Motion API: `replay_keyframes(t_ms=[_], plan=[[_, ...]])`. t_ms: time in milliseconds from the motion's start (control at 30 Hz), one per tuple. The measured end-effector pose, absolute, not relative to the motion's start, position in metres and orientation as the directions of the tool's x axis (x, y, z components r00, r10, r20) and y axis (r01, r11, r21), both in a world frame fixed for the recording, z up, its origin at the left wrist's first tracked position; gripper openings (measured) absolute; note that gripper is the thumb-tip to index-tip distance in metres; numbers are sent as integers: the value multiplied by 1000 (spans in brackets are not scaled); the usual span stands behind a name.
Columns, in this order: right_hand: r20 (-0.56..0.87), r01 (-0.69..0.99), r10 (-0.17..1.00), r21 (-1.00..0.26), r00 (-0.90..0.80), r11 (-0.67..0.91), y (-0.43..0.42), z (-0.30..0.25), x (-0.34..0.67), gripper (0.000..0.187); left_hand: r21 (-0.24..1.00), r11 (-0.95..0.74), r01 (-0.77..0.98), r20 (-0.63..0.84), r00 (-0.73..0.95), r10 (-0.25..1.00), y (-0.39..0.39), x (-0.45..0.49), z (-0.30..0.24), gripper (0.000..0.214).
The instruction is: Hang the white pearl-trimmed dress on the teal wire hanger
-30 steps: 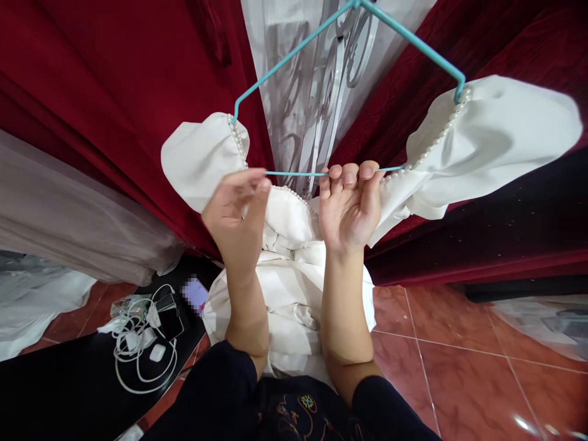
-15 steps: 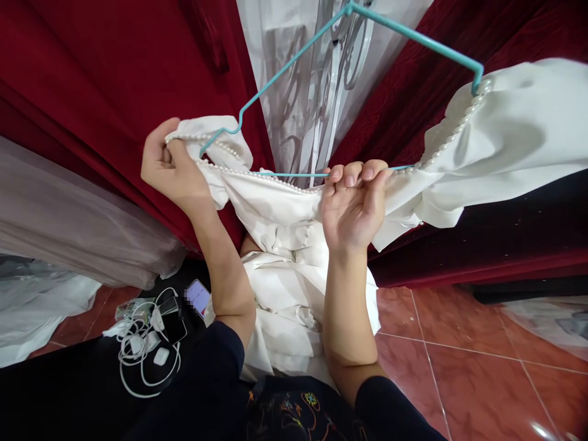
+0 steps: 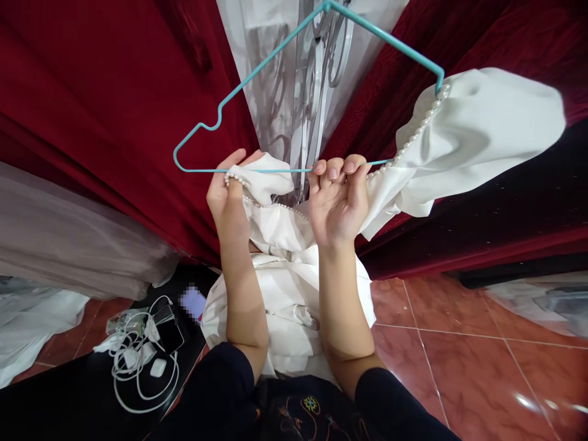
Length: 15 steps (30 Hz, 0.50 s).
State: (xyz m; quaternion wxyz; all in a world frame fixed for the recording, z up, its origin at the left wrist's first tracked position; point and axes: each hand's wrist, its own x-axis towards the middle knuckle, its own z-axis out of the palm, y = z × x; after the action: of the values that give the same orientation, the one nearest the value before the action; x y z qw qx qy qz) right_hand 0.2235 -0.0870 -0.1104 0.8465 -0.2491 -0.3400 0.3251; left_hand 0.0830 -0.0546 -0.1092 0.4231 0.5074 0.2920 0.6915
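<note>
A white dress with pearl beading along its neckline hangs down in front of me. Its right sleeve rests over the right end of a light blue hanger, while the hanger's left end is bare. My left hand pinches the beaded edge of the dress's left sleeve, beside the hanger's bottom bar. Closed around that bar is my right hand, palm facing me and fingertips over the wire. Whether it also grips cloth, I cannot tell.
On the left, a black bench carries tangled white cables, a dark phone, a white earbud case and a lit phone. Red garments hang on both sides. Reddish tiles cover the floor.
The left sleeve has come off the hanger's left end. My left hand has moved right and down with it, and the hanger has shifted left in view. My right hand keeps its grip.
</note>
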Motion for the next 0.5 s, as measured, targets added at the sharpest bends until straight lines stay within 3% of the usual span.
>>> replay_keyframes(t_ms=[133, 233, 300, 367, 433, 500], plan=[[359, -470, 807, -673, 468, 571, -105, -111, 227, 37, 768, -515, -382, 481, -188, 856, -57, 96, -102, 22], [258, -349, 844, -824, 470, 446, -129, -112, 233, 37, 787, -531, -313, 477, -235, 847, -59, 96, -100, 23], [262, -168, 703, -862, 662, 479, -140, -109, 239, 32, 810, -524, -261, 466, -255, 847, -61, 96, -99, 23], [373, 64, 443, -818, 815, 571, -140, -100, 249, 26, 810, -531, -249, 474, -255, 843, -63, 96, -99, 23], [509, 278, 252, -747, 823, 604, -129, -90, 262, 29, 788, -554, -267, 502, -241, 831, -65, 97, -99, 21], [600, 396, 214, -715, 771, 576, -112, -81, 280, 35, 763, -584, -278, 537, -231, 811, -66, 96, -99, 20]])
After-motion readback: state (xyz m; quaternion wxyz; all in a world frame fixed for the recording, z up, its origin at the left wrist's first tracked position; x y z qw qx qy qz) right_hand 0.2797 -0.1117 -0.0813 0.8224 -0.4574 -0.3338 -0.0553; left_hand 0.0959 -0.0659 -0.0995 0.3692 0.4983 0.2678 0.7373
